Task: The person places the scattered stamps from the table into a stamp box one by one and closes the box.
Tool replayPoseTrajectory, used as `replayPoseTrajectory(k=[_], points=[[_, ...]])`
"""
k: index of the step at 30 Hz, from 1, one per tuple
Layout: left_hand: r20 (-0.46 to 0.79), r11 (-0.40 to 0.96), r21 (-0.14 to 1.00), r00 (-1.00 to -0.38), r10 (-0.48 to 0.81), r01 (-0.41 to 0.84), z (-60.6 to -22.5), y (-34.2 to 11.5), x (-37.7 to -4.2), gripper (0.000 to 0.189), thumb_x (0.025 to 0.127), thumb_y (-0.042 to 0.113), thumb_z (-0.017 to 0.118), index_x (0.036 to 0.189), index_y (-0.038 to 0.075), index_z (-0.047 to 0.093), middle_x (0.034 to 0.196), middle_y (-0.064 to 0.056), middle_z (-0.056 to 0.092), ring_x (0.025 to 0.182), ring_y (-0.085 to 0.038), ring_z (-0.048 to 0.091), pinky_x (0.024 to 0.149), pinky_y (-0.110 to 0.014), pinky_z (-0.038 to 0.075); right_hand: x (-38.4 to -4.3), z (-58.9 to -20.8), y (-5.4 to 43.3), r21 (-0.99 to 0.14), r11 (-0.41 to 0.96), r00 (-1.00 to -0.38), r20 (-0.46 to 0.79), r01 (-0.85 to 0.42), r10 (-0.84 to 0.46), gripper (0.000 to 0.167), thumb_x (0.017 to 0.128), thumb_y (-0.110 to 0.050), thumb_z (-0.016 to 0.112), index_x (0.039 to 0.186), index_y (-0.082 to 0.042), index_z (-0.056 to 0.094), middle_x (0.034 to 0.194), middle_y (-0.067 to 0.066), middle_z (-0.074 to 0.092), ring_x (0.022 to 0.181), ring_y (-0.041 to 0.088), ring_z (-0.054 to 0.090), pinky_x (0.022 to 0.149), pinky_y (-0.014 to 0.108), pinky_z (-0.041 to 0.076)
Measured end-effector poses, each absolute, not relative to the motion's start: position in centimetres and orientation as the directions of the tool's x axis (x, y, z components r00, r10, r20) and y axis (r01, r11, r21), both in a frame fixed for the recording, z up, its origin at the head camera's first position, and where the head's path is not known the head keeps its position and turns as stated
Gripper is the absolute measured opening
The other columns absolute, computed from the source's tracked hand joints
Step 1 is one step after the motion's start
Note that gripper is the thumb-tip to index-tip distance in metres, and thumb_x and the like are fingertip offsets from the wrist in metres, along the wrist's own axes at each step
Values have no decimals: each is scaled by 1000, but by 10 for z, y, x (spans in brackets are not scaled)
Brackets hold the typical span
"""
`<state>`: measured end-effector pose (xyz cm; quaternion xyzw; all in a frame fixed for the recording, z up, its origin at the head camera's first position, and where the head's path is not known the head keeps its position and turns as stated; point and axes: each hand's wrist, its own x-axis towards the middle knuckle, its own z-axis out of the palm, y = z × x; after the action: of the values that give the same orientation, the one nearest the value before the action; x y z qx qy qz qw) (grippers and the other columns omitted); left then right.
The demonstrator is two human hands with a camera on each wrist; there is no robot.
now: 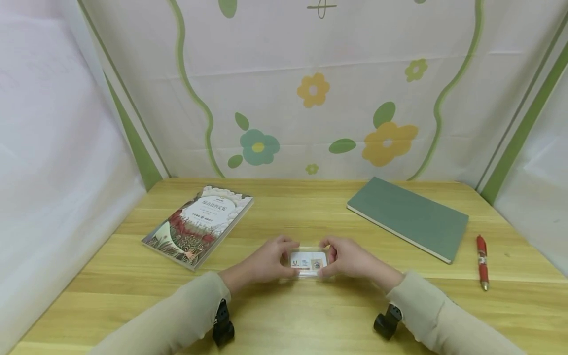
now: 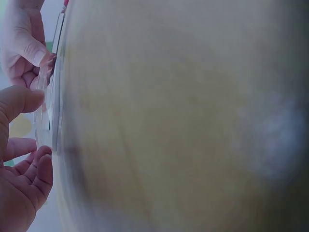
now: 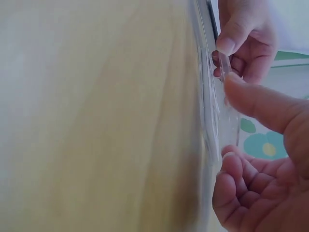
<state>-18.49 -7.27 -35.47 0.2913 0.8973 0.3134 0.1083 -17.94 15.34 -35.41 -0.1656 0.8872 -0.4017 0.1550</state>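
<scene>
A small clear plastic box [image 1: 306,270] lies at the middle of the table, with white printed cards [image 1: 301,260] showing through its top. My left hand [image 1: 276,259] pinches its left end between thumb and fingers. At the right end, my right hand [image 1: 350,257] pinches it the same way. Both wrist views show a thin clear plastic cover [image 2: 40,121] between the fingertips, standing slightly off the lower part of the box [image 3: 208,106], which sits close on the wood.
A book with an illustrated cover [image 1: 199,222] lies at the left on the wooden table [image 1: 306,320]. Toward the back right is a green notebook [image 1: 410,214], with a red pen [image 1: 482,261] beside it. A floral cloth [image 1: 275,49] hangs behind the table.
</scene>
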Motion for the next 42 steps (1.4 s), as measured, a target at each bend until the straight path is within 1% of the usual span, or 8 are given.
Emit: replayPoseTrajectory(k=[7,15,23,29,35,42], points=[[-16,646,596,-798,603,476,-358,-72,-185,62,75,23,75,128,2,53,116,-7,52,84,-12,47,70,-21,42,-179,-357,153,-755,633,-895,-148,-172,-420,50,65,-17,83,104,-6,54,70,2,49,62,14,45,52,23,35],[-50,669,592,-808,588,450,-360,-71,-185,61,76,26,75,129,5,53,117,-3,51,87,-12,47,74,-22,42,-178,-358,152,-746,641,-896,-142,-182,-420,50,65,-18,84,103,-6,54,70,1,49,63,14,45,53,23,35],[-77,683,595,-816,574,424,-360,-72,-185,62,75,27,76,129,6,54,114,0,51,88,-12,47,75,-23,42,-179,-362,151,-749,625,-891,-107,-219,-441,52,63,-20,85,102,-5,54,69,1,48,63,12,44,52,21,34],[-89,681,614,-822,562,399,-361,-71,-184,60,75,27,77,128,8,55,113,1,51,90,-13,46,77,-25,41,-177,-362,152,-751,627,-896,-110,-210,-431,52,63,-19,85,103,-5,53,70,2,47,63,12,44,53,21,35],[-94,665,647,-827,554,372,-361,-71,-182,59,76,26,76,128,9,55,113,2,50,93,-14,46,82,-29,41,-171,-360,149,-751,627,-910,-91,-205,-405,54,64,-15,84,106,-1,54,71,4,47,64,14,43,53,22,35],[-53,613,699,-828,558,368,-361,-74,-179,58,78,23,75,129,7,53,114,-1,49,97,-16,45,88,-35,41,-167,-355,144,-715,673,-928,-93,-190,-361,57,64,-15,84,111,-2,54,73,4,48,65,15,44,54,24,35]])
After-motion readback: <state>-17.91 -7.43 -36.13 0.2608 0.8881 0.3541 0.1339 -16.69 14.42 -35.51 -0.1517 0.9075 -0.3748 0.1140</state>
